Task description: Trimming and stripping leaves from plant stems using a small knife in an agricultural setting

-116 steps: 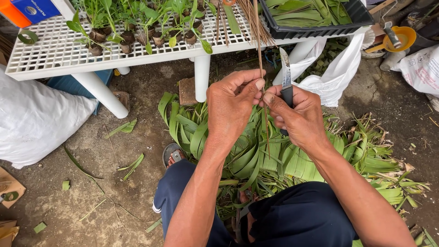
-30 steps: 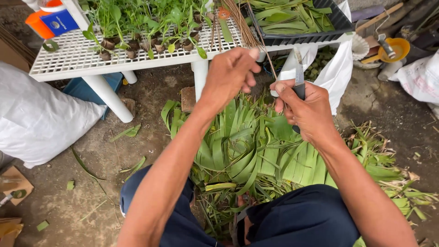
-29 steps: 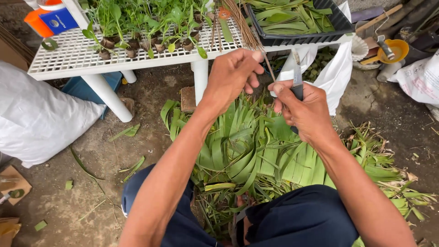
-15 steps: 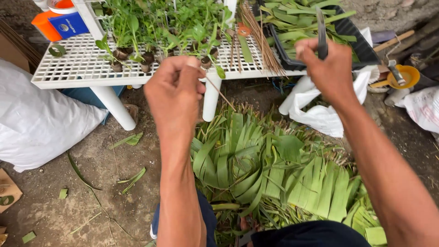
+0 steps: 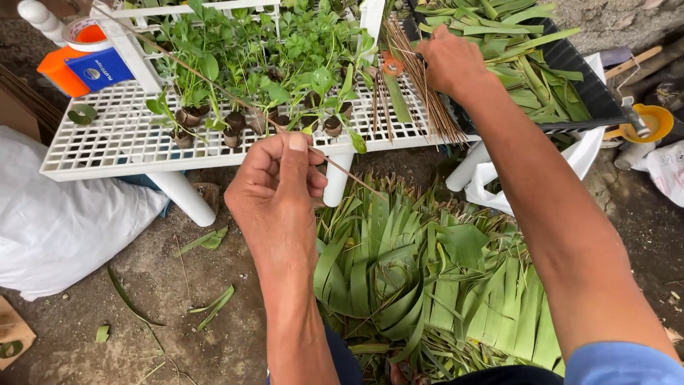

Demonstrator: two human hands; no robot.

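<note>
1. Head view, progress: a big pile of stripped leaves (image 5: 427, 285) lies on the ground under the hands, and a bundle of sticks (image 5: 417, 78) already rests on the white rack (image 5: 121, 146), leaning against the black crate (image 5: 577, 71). Judging by that, a good share of the stripping is done. The crate holds more green leaves (image 5: 527, 64), so work looks left.
2. Head view, left hand (image 5: 274, 189): clenched, thumb pressed over curled fingers, pinching one thin stick (image 5: 235, 100). The stick runs from the fist up-left across the seedling pots (image 5: 235, 132) toward the tape roll (image 5: 85, 32), with a short end poking down-right over the leaf pile.
3. Head view, right hand (image 5: 449, 60): reached up to the crate's near corner, beside the stick bundle. Fingers are curled, seen from the back; an orange-handled tool (image 5: 390, 65) sits just left of it. Can't tell whether the hand grips it or anything else.
</note>
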